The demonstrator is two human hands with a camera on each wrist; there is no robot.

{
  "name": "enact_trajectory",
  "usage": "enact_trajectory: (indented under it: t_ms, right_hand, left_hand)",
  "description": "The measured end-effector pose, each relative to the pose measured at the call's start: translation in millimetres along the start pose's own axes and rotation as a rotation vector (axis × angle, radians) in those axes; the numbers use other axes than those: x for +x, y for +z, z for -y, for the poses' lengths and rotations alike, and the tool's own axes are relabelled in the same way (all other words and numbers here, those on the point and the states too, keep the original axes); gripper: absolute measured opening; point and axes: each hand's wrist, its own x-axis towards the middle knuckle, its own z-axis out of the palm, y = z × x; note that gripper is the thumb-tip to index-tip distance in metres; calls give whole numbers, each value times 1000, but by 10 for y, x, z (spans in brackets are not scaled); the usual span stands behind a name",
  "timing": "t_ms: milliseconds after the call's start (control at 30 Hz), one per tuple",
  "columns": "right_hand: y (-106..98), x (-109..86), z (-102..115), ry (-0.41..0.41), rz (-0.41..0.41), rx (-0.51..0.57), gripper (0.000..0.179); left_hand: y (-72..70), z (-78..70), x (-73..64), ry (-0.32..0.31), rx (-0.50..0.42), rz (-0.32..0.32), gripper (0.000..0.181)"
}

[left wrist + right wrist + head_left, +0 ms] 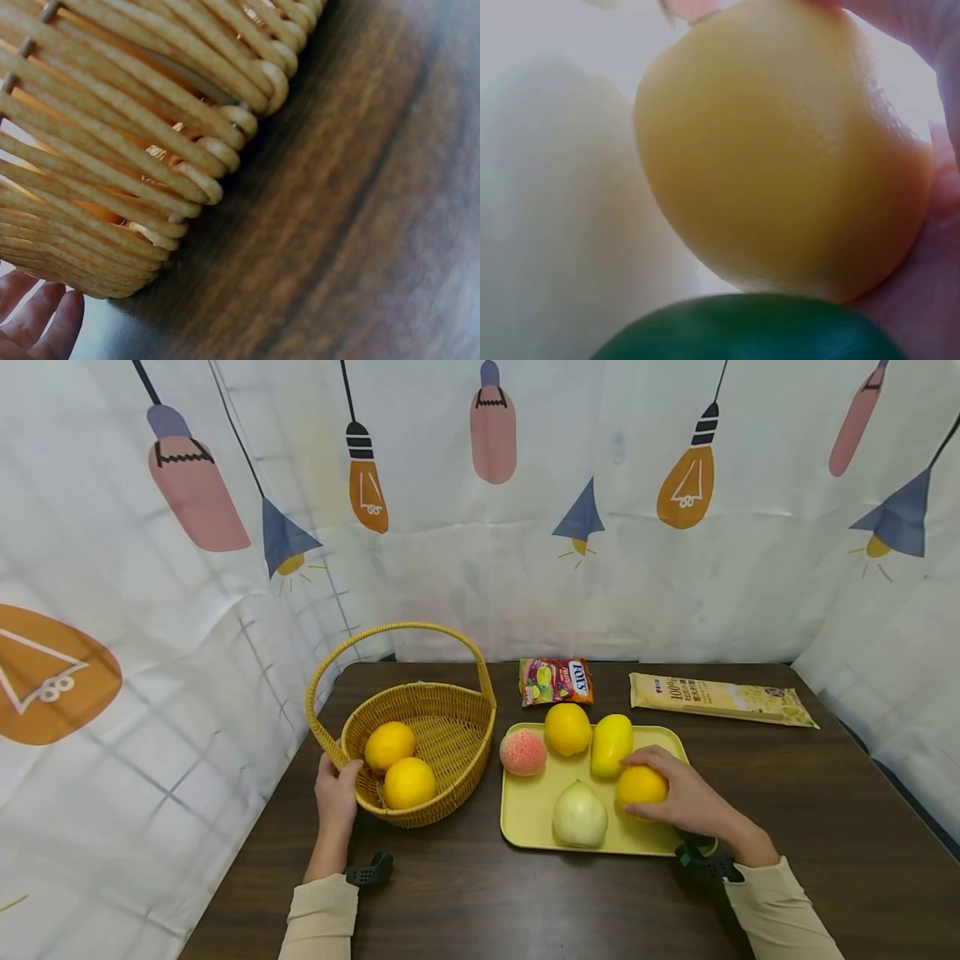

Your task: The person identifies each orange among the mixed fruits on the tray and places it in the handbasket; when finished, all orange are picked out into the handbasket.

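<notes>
In the head view my left hand (pixel 337 792) grips the rim of the yellow wicker basket (pixel 465 781) near the handle's foot. Fingers (pixel 49 319) of that hand lie against the woven side in the left wrist view. Two oranges (pixel 390 747) sit inside the basket. My right hand (pixel 686 793) holds another orange (pixel 640 787) between thumb and fingers, over the right part of the yellow tray (pixel 536 827). Around it on the tray are a yellow mango (pixel 612 745), a pale green pear (pixel 580 816), a fourth fruit, also an orange (pixel 567 729), and a pink peach (pixel 522 752).
Under my right wrist, a dark green rounded thing (pixel 750 330) lies at the tray's corner, mostly hidden in the head view. Behind the tray are a FOX'S candy bag (pixel 556 682) and a long beige noodle packet (pixel 720 699). The basket's tall handle (pixel 405 626) arches upward.
</notes>
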Motion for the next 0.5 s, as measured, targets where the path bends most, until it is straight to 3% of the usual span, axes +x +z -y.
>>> enact_trajectory:
  t_ms: [300,500]
  right_hand:
    - [20,60,41,-77,-105,35,57]
    - [25,117,79,-80,-166,39,55]
  left_hand:
    - [-14,36,3,-13,5,1,53]
    - [-19,18,7,1,-9,4,53]
